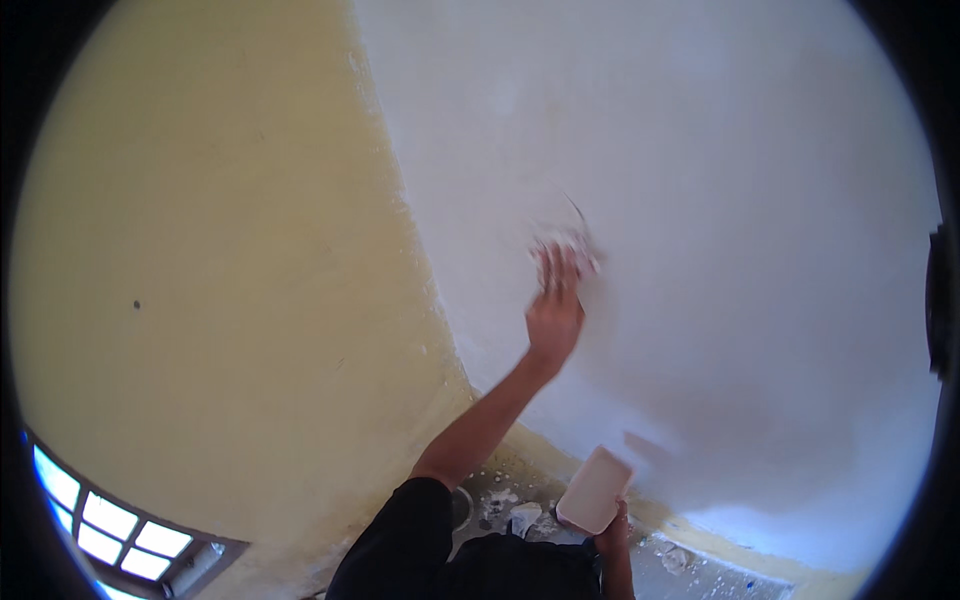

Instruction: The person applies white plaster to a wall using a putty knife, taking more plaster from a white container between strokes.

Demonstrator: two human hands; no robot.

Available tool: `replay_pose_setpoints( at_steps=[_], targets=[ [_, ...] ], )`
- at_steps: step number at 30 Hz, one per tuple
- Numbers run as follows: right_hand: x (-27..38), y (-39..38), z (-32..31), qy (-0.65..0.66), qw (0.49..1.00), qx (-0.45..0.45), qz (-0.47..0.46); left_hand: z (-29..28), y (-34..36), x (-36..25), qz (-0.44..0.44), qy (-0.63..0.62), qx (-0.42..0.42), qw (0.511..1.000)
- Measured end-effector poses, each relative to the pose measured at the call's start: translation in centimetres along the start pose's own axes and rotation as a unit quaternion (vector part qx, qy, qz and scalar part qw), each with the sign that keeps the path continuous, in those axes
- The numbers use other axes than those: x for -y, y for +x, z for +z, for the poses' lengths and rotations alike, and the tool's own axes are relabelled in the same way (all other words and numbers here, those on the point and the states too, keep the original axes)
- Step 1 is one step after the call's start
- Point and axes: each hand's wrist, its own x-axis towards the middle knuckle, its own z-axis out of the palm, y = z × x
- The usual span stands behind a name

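Observation:
My left hand [555,318] reaches up to the white-coated part of the wall [700,200]. Its fingers press a pale, pinkish-white thing [575,245] to the surface; motion smears it, so I cannot tell its kind. A thin dark curved line shows just above it. Low and to the right, close to my body, my right hand [615,530] grips the edge of a shallow rectangular tray [597,490]. The tray's upper side looks pale pink and smooth; whether that is its bottom or a filling, I cannot tell.
A yellow wall [240,220] meets the white surface along a slanting, ragged edge. At the lower left is a paned window [115,525]. The grey floor [490,500] below carries white splatters, a crumpled white thing [524,516] and a round rim [461,508]. Something dark [938,300] stands at the far right.

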Motion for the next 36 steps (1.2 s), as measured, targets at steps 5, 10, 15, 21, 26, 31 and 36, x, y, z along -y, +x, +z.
replay_pose_setpoints(
  at_steps=[5,10,15,21,26,31,36],
  targets=[
    [3.8,-0.7,-2.0,-0.003,0.996,0.043,0.080,-3.2,-8.8,-3.8,-0.024,-0.116,0.024,0.993],
    [8.5,-2.2,-2.5,-0.101,0.988,0.081,0.088,-5.2,-7.2,2.4,-0.357,-0.014,-0.083,0.930],
    [9.9,-2.7,-3.8,-0.072,0.978,0.135,0.139,-4.7,0.9,14.4,-0.261,0.063,-0.219,0.938],
    [10.6,-2.8,-1.2,-0.060,0.967,0.174,0.177,-4.1,5.5,14.3,-0.349,0.046,-0.106,0.930],
    [14.2,-2.9,-1.1,-0.035,0.947,0.212,0.237,-3.8,4.9,1.1,-0.314,-0.030,-0.131,0.940],
    [16.9,-4.2,-1.7,-0.034,0.940,0.228,0.250,-5.2,0.6,-11.2,-0.243,-0.069,-0.090,0.964],
    [16.9,-3.1,-3.0,-0.063,0.951,0.221,0.204,-6.5,-5.3,-12.6,-0.276,-0.153,-0.052,0.947]
  ],
)
